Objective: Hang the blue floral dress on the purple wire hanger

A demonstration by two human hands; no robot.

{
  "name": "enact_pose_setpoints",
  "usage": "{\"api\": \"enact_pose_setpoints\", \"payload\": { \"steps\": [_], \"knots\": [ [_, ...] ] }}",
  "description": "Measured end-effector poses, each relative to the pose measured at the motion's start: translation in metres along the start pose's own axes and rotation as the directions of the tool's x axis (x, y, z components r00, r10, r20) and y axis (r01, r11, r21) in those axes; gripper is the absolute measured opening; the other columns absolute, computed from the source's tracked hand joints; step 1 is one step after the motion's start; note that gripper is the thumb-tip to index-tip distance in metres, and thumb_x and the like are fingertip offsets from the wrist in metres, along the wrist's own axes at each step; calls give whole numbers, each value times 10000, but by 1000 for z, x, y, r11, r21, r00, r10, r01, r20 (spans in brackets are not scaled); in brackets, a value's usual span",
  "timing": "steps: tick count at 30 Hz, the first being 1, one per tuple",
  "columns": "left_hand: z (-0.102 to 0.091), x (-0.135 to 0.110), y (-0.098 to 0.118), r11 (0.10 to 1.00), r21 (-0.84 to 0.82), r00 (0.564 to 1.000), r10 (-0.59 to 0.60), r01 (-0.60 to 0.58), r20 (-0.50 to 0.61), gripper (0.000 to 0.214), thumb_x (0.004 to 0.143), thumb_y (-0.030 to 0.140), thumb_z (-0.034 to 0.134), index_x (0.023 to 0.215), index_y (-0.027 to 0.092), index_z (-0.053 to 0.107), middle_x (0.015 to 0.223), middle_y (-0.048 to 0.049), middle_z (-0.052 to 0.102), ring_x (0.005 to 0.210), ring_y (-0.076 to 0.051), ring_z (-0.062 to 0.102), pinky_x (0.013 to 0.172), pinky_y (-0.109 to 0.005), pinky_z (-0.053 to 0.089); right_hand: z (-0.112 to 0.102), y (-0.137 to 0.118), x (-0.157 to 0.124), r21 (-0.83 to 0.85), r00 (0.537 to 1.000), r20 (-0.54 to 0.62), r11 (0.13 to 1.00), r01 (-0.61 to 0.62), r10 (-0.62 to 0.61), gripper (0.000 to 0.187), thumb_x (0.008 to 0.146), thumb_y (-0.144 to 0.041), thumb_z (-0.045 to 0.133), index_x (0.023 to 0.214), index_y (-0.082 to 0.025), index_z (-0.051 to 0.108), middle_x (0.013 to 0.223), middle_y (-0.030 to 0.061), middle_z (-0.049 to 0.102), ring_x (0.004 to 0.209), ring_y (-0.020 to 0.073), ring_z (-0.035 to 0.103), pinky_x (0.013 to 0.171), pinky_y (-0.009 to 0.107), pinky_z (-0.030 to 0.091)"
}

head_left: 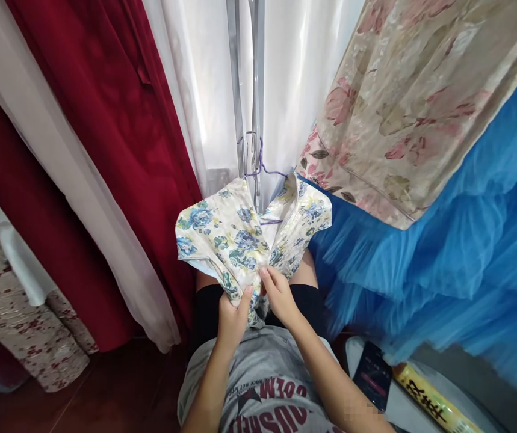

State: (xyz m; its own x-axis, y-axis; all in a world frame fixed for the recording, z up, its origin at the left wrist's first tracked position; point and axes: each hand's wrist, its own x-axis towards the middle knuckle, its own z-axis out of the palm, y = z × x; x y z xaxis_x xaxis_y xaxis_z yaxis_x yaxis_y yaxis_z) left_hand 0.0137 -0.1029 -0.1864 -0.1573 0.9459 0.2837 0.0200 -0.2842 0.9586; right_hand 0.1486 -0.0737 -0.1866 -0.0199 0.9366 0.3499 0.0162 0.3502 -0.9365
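A cream short-sleeved top [240,231] with blue and yellow-green flowers hangs in front of me on a purple wire hanger [262,168]. Its neckline faces away from my body and its front opens in a V. My left hand [235,310] grips the lower front edge at the left, thumb on top. Close beside it, my right hand [278,291] pinches the fabric at the bottom of the V. The fingers beneath the cloth are hidden, and the lower part of the top bunches below my hands.
Red drapes [150,156] and white curtains [208,78] hang left and ahead. On the right are a beige floral garment [389,114] and blue ruffled tulle [384,258]. A phone [372,376] and a yellow packet [434,397] lie on a pale surface at lower right.
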Motion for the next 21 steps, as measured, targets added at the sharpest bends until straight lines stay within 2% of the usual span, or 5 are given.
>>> {"api": "enact_pose_setpoints", "payload": {
  "steps": [7,10,14,18,21],
  "knots": [
    [-13,6,-5,999,-12,999,-48,49,9,421,808,420,777,1110,130,732,1174,-139,765,1168,-326,701,1028,-421,551,-7,-6,-1,316,976,6,926,-209,219,365,870,-557,622,735,-225,554,511,-38,520,443,118,368,475,257,268],
    [-37,22,-8,980,194,984,80,-48,-161,438,816,402,761,1159,142,678,1195,-159,729,1170,-335,676,1044,-455,521,-12,-9,-5,330,970,-65,922,-202,236,316,837,-457,640,653,-207,583,487,-37,477,452,108,331,487,260,223],
    [-45,30,-11,831,503,798,461,-237,-387,450,873,298,685,1283,171,552,1285,-171,610,1196,-303,605,1028,-440,497,-17,-14,-6,303,952,-63,915,-267,298,301,788,-397,650,572,-195,596,467,-26,460,452,105,322,483,264,209],
    [-4,21,-22,787,433,889,449,-439,85,203,924,237,594,1127,230,588,1080,-89,665,1043,-238,652,945,-361,527,-17,-15,-9,242,960,25,930,-276,278,281,776,-409,653,611,-182,661,444,-22,488,420,101,348,461,251,214],
    [25,22,-31,779,395,874,420,-486,245,72,925,215,547,986,228,582,949,-57,660,935,-218,657,853,-328,531,-22,-17,-11,174,968,105,955,-242,226,292,799,-422,652,650,-173,687,408,-32,483,395,96,348,458,246,218]
  ]
}}
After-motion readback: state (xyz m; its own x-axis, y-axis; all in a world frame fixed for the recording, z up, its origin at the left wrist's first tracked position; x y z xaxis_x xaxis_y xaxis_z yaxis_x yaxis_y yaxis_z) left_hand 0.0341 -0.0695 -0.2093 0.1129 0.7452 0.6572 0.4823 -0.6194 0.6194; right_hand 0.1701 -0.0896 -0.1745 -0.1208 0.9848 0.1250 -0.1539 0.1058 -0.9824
